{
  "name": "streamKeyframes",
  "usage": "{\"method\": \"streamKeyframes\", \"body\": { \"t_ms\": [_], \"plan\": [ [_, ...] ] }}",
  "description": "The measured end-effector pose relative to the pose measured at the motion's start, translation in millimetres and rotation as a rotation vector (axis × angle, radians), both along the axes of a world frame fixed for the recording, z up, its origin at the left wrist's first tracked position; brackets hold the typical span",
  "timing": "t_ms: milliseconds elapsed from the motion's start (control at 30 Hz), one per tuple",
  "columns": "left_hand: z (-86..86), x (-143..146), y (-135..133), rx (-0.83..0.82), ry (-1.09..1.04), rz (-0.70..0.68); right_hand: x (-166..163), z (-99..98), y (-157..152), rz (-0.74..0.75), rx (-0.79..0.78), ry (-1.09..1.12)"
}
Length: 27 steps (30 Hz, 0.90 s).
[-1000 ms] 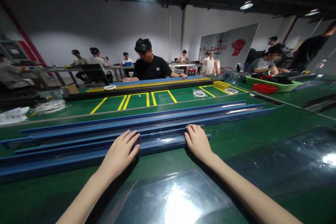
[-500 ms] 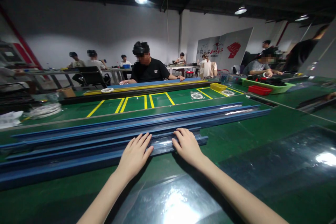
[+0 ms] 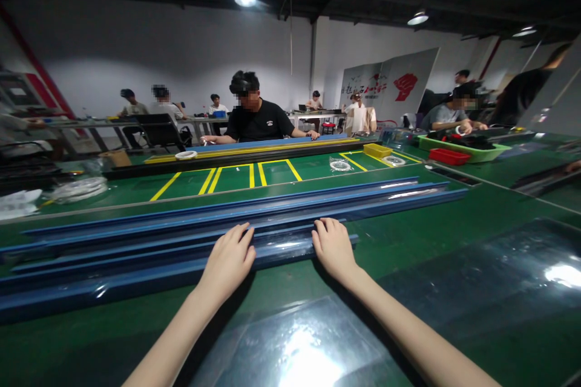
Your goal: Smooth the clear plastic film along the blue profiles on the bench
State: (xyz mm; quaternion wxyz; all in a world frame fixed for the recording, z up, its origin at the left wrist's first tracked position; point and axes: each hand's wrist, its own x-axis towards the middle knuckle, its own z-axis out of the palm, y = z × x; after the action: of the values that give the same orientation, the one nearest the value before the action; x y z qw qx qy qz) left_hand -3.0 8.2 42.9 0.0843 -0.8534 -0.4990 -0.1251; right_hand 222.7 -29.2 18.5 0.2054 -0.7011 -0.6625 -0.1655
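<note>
Several long blue rails (image 3: pixel 136 266) lie side by side across the green table (image 3: pixel 431 230) in front of me. My left hand (image 3: pixel 227 263) rests palm down on the nearest rail, fingers stretched over its top. My right hand (image 3: pixel 333 248) lies on the same rail near its right end, fingers curled over the far edge. Neither hand has lifted the rail. A clear plastic film (image 3: pixel 281 245) covers the rail between my hands.
A glossy clear sheet (image 3: pixel 295 344) lies on the table near me. Across the table a person in a black shirt (image 3: pixel 258 121) works on a blue and yellow rail (image 3: pixel 272 148). Tape rolls (image 3: pixel 340 164), a yellow tray (image 3: pixel 380 149) and a green bin (image 3: pixel 463 148) stand further back.
Both hands slid along the nearest rail, first drawing closer together toward the middle, then reaching slightly further over it. The rail has hardly moved.
</note>
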Motion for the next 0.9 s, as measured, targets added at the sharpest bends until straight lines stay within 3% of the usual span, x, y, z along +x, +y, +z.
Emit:
{"method": "streamKeyframes", "body": {
  "t_ms": [133,233,367,567,667,900],
  "plan": [
    [-3.2,37.6,-3.5,0.000,-0.044,-0.119,-26.7,-2.8,1.9,0.026,0.019,0.002],
    [-10.9,47.2,-3.4,0.030,-0.042,-0.148,-33.8,-0.6,2.3,0.084,0.006,0.010],
    [-19.3,29.6,-1.2,0.064,-0.016,-0.153,-20.6,7.7,0.2,0.162,-0.041,0.051],
    [-17.7,-16.7,4.6,0.046,-0.002,-0.081,12.6,10.1,-0.7,0.072,-0.048,0.058],
    [-11.6,-21.2,5.4,0.051,0.003,-0.010,12.0,4.6,0.0,0.062,-0.041,0.046],
    [-3.9,31.4,-8.6,0.057,-0.056,-0.150,-23.5,-1.0,0.2,0.101,-0.002,0.061]
  ]
}}
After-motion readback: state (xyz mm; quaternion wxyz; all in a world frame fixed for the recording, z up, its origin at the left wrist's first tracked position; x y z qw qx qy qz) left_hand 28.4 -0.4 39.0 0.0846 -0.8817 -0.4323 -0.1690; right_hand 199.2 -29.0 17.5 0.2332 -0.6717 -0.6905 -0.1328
